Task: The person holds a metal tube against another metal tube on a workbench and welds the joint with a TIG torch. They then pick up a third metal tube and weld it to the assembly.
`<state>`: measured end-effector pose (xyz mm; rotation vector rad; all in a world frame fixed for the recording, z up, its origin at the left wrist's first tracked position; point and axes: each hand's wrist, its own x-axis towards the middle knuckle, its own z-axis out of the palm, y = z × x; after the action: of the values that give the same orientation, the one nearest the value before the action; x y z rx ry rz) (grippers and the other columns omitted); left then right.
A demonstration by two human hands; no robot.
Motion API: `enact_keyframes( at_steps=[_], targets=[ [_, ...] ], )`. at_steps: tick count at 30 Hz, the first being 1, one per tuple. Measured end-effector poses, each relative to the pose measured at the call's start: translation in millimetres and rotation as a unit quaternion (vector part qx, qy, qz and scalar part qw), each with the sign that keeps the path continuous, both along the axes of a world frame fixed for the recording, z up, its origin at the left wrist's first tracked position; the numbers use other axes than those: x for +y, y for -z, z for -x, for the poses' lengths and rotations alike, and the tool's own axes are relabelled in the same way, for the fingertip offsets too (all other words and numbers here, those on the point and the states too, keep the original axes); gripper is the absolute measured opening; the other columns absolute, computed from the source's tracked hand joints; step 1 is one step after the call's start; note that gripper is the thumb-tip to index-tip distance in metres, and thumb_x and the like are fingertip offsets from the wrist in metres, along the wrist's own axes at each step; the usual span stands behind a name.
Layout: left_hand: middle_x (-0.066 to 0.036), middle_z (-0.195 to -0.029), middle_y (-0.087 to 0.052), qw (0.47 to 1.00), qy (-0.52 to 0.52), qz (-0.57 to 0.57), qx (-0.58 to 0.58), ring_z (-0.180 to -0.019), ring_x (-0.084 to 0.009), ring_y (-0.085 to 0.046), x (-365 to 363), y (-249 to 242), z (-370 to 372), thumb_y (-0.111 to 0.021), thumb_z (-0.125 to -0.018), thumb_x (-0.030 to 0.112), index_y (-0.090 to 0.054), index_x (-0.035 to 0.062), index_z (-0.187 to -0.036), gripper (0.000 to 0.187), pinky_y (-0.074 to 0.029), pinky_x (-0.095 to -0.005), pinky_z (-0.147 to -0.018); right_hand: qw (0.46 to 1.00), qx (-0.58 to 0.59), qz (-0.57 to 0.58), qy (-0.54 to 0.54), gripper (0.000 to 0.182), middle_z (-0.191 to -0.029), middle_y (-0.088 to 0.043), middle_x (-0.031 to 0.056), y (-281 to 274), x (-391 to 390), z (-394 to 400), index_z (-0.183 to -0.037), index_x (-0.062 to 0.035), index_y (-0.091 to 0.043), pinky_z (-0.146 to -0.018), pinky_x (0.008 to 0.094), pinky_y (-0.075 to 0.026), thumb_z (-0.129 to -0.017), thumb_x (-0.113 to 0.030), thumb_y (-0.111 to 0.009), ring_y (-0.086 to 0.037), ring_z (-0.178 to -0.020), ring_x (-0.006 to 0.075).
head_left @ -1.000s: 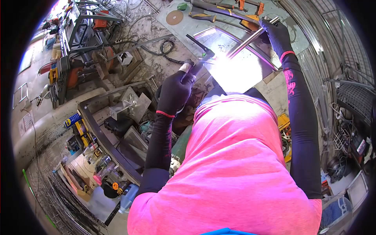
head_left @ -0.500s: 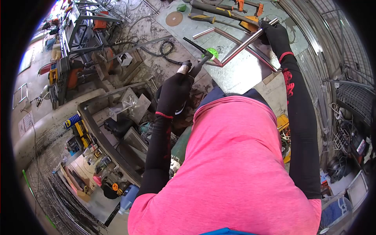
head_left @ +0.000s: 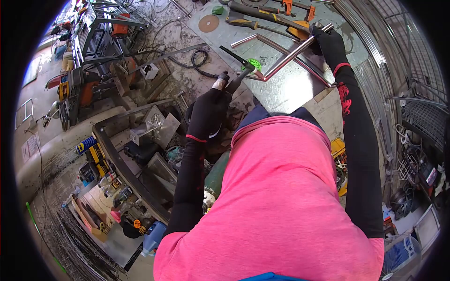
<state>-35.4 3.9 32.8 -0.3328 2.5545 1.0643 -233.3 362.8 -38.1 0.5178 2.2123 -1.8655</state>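
My left hand (head_left: pixel 209 111), in a black glove, is closed around the handle of a TIG welding torch (head_left: pixel 238 80). The torch head, with its long black back cap, lies right at the corner of a bent, shiny metal tube frame (head_left: pixel 287 59). Gloved in black too, my right hand (head_left: pixel 330 46) grips the upper end of a tube of that frame. Beneath the frame is a flat metal sheet (head_left: pixel 280 96) with a bright glare on it. A round green sticker or disc (head_left: pixel 253 64) shows just behind the torch head.
A hammer-like tool (head_left: pixel 241 21), a brown disc (head_left: pixel 208 23) and orange clamps (head_left: pixel 307 13) lie on the far side of the sheet. The torch cable (head_left: pixel 199 61) loops at the left. An open metal bin (head_left: pixel 107 132) holds scrap. Long metal profiles (head_left: pixel 358 29) run along the right.
Both hands, the torch and the tube frame keep nearly the same place. The bright glare on the metal sheet has become smaller.
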Motion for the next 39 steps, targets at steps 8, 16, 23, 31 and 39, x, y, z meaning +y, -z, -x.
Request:
enact_keyframes(
  at_steps=[8, 16, 23, 31, 39],
  targets=[
    [-0.016, -0.087, -0.071, 0.999, -0.010, -0.028, 0.029, -0.078, -0.0193, -0.067, 0, 5, -4, -0.068, -0.103, 0.022, -0.061, 0.0091, -0.147, 0.047, -0.053, -0.0341, -0.073, 1.000, 0.000, -0.003, 0.006, 0.035, -0.081, -0.075, 0.0101, -2, -2, 0, -0.097, 0.0015, -0.072, -0.058, 0.0303, -0.060, -0.095, -0.033, -0.080, -0.074, -0.066, 0.0175],
    [-0.016, -0.080, -0.072, 1.000, -0.017, 0.020, 0.006, -0.072, -0.0148, -0.066, 7, -13, -4, -0.070, -0.099, 0.021, -0.072, 0.0011, -0.126, 0.033, -0.052, -0.0364, -0.068, 1.000, -0.012, -0.011, 0.003, 0.035, -0.080, -0.075, 0.0094, -1, -1, 0, -0.097, 0.0007, -0.072, -0.059, 0.0306, -0.060, -0.096, -0.034, -0.079, -0.074, -0.065, 0.0174],
    [-0.026, -0.085, -0.071, 0.995, 0.032, 0.052, 0.085, -0.072, -0.0361, -0.072, 8, -8, -7, -0.067, -0.102, 0.020, -0.071, 0.0029, -0.129, 0.032, -0.052, -0.0434, -0.065, 1.000, 0.002, -0.012, 0.003, 0.036, -0.078, -0.074, 0.0091, 5, 1, 1, -0.095, 0.0000, -0.072, -0.058, 0.0296, -0.057, -0.095, -0.034, -0.081, -0.072, -0.063, 0.0158],
    [-0.027, -0.082, -0.071, 0.999, -0.005, 0.025, 0.038, -0.076, -0.0407, -0.073, 4, 3, -11, -0.068, -0.098, 0.026, -0.072, 0.0001, -0.116, 0.032, -0.053, -0.0455, -0.067, 1.000, -0.004, -0.007, 0.004, 0.035, -0.080, -0.075, 0.0111, 4, 0, 2, -0.096, 0.0005, -0.071, -0.060, 0.0315, -0.060, -0.094, -0.033, -0.081, -0.074, -0.065, 0.0185],
    [-0.015, -0.081, -0.074, 0.999, -0.040, -0.011, 0.021, -0.076, -0.0133, -0.068, 12, -12, -11, -0.071, -0.099, 0.020, -0.073, 0.0007, -0.124, 0.032, -0.052, -0.0347, -0.069, 1.000, -0.014, 0.001, 0.004, 0.033, -0.082, -0.075, 0.0112, 2, 0, 2, -0.099, 0.0000, -0.071, -0.060, 0.0318, -0.061, -0.095, -0.031, -0.080, -0.075, -0.066, 0.0191]
  ],
)
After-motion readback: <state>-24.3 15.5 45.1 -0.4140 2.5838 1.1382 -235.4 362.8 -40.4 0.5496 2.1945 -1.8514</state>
